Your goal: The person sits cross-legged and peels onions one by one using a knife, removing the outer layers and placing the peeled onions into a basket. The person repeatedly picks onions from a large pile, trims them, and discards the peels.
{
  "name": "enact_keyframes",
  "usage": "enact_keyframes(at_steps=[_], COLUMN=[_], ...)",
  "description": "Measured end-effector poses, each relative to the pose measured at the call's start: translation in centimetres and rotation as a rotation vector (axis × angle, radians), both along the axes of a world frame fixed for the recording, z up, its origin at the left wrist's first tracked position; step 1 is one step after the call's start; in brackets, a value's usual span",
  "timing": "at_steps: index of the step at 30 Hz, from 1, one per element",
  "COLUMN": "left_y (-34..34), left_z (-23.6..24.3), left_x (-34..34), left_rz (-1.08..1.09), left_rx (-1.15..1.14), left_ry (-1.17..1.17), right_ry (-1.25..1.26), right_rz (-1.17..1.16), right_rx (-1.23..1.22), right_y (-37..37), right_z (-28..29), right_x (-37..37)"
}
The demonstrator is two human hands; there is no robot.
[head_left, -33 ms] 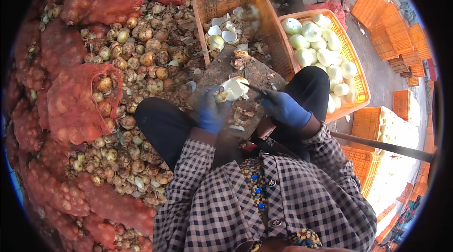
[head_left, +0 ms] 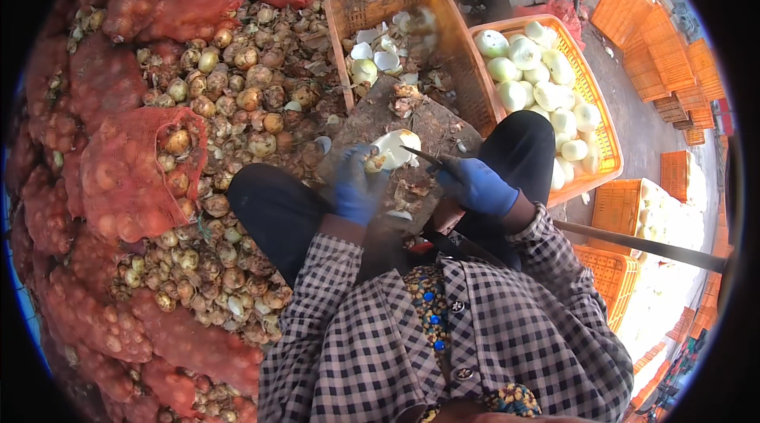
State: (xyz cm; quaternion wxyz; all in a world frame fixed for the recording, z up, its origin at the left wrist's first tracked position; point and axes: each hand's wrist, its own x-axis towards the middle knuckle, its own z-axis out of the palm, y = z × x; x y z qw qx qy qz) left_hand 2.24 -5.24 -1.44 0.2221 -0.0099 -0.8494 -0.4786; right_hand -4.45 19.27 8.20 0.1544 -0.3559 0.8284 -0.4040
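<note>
My left hand (head_left: 353,192), in a blue glove with grey fingers, is closed round a partly peeled onion (head_left: 374,161) over the board; its fingers are a little blurred. A curved, pale onion piece (head_left: 396,149) is right beside it, and I cannot tell whether the two are joined. In my right hand (head_left: 481,185), also gloved in blue, is a knife (head_left: 422,155), its dark blade pointing left with the tip near the pale piece. Onion scraps and peel lie on the worn board (head_left: 360,126) between my knees.
Ahead, an orange crate (head_left: 467,43) holds peel and scraps. Right of it, another orange crate (head_left: 613,134) is full of peeled onions (head_left: 548,96). Unpeeled onions (head_left: 249,98) and red mesh sacks (head_left: 131,177) cover the left. A pole (head_left: 633,242) crosses at right, near more crates (head_left: 653,51).
The knife's blade shows slightly lower and further from the pale onion piece's rim. My left hand stays almost where it was.
</note>
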Motion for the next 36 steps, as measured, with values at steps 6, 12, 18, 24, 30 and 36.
enact_keyframes(at_steps=[6,12,18,24,30,36], left_y=[0.8,0.9,1.4,0.9,1.0,-0.1], left_z=[1.6,0.1,-0.5,-3.8,-0.7,1.9], left_x=[0.1,0.4,0.7,1.0,0.0,0.1], left_rz=[-0.028,0.054,0.034,0.002,0.000,0.032], left_rx=[-0.144,0.039,0.314,0.894,0.685,0.283], left_ry=[-0.036,-0.007,-0.071,-0.243,-0.139,-0.259], right_ry=[-0.071,-0.539,-0.661,-1.068,-0.546,-0.437], right_rz=[0.026,-0.095,-0.124,-0.297,-0.191,-0.146], right_rx=[0.277,0.118,-0.187,-0.102,0.050,0.227], right_y=[-1.1,-1.8,-0.7,-2.2,-2.3,-2.9], right_z=[-5.3,-4.7,-5.0,-0.9,-5.0,-2.7], right_x=[-0.4,0.7,1.9,1.9,2.2,2.3])
